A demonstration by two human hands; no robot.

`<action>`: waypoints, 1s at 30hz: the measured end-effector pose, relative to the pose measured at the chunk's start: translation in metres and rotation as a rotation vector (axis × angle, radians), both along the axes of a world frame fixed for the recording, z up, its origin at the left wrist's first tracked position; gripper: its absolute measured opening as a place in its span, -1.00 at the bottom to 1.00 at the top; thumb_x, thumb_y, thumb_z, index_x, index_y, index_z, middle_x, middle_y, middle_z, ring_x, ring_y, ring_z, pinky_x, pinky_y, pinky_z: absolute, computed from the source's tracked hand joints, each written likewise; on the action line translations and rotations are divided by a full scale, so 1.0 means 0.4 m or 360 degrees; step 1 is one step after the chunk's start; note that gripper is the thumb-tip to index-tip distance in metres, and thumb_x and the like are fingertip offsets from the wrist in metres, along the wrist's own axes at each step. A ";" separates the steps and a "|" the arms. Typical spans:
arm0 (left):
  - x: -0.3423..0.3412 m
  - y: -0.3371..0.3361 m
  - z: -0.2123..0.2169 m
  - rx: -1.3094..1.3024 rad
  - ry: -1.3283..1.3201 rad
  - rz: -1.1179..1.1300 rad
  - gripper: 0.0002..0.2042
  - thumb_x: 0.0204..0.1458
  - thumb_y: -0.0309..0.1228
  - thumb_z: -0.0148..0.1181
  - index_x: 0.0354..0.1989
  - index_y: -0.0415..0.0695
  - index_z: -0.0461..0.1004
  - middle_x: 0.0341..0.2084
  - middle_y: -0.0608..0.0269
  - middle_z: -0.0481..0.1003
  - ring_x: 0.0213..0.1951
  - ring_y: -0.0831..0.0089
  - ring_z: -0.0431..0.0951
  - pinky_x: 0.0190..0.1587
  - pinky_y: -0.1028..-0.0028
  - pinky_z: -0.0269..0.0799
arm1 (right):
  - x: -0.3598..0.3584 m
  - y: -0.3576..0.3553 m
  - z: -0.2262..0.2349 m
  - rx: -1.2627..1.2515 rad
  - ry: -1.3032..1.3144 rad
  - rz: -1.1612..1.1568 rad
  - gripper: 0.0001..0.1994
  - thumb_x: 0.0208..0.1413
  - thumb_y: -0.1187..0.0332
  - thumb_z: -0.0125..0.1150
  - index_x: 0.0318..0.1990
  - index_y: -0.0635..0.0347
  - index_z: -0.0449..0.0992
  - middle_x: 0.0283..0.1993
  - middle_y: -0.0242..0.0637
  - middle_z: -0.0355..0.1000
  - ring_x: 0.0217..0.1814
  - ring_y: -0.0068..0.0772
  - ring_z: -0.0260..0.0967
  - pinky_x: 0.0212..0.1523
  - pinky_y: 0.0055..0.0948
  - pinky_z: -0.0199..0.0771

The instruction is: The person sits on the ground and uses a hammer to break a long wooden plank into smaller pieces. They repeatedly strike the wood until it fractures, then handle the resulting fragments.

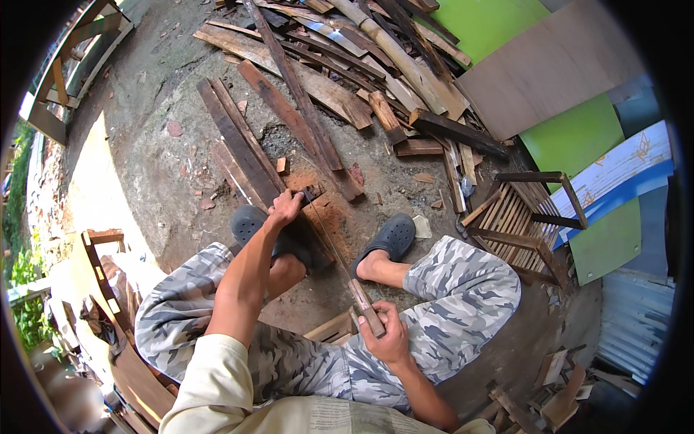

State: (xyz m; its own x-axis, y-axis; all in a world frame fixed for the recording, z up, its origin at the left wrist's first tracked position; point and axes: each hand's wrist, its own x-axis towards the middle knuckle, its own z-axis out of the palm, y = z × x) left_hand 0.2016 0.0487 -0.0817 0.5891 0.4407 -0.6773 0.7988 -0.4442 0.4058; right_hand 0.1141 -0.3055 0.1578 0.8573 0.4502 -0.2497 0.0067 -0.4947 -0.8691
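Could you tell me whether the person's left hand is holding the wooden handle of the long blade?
No, the left hand presses on a dark plank on the ground, while the right hand grips the blade's wooden handle.

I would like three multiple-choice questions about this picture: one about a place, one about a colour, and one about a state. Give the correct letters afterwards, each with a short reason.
1. Where is the left hand?
A. On the end of a dark wood strip on the ground
B. On the slatted wooden frame
C. On a green panel

2. What colour are the clogs?
A. White
B. Dark grey
C. Red

3. What is the state of the right hand?
A. Open and empty
B. Flat on the ground
C. Closed around the wooden handle of a long blade

Answers:
1. A: the fingers press on the dark wood strip beside the reddish sawdust.
2. B: both shoes look dark grey, with small holes.
3. C: the fingers wrap the wooden handle, and the long blade runs up to the strip.
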 end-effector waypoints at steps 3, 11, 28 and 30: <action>-0.002 -0.019 0.005 0.0056 0.0014 0.0026 -0.36 0.16 0.15 -0.16 0.21 -0.12 0.32 0.25 -0.03 0.31 0.32 -0.03 0.20 0.31 -0.06 0.00 | -0.011 0.007 -0.026 0.0003 0.0003 0.0024 -0.64 0.10 0.35 0.31 -0.05 0.26 0.29 -0.50 -0.17 0.53 -0.51 -0.15 0.53 -0.46 -0.28 0.48; 0.000 -0.045 0.021 0.0189 0.0031 0.0071 -0.34 0.18 0.15 -0.24 0.29 -0.08 0.28 0.36 -0.01 0.16 0.45 -0.02 -0.06 0.37 -0.19 -0.26 | -0.013 0.019 -0.042 -0.0089 -0.0034 0.0093 -0.63 0.09 0.37 0.30 -0.03 0.25 0.28 -0.45 -0.14 0.56 -0.48 -0.16 0.55 -0.41 -0.28 0.49; 0.009 -0.059 0.001 0.0222 0.0052 0.0128 -0.36 0.19 0.14 -0.22 0.29 -0.05 0.28 0.38 0.01 0.09 0.46 -0.03 -0.14 0.38 -0.29 -0.44 | 0.030 0.057 -0.024 -0.0089 -0.0107 0.0191 -0.52 0.10 0.42 0.26 0.19 0.32 0.42 -0.22 0.04 0.59 -0.26 -0.14 0.64 -0.29 -0.37 0.57; 0.009 -0.059 -0.001 0.0240 0.0051 0.0127 -0.36 0.19 0.13 -0.22 0.29 -0.06 0.28 0.37 0.00 0.10 0.46 -0.04 -0.15 0.37 -0.30 -0.44 | 0.038 0.073 -0.037 -0.0016 -0.0150 0.0164 -0.51 0.09 0.40 0.26 0.20 0.29 0.42 -0.29 0.03 0.58 -0.36 -0.04 0.60 -0.36 -0.30 0.56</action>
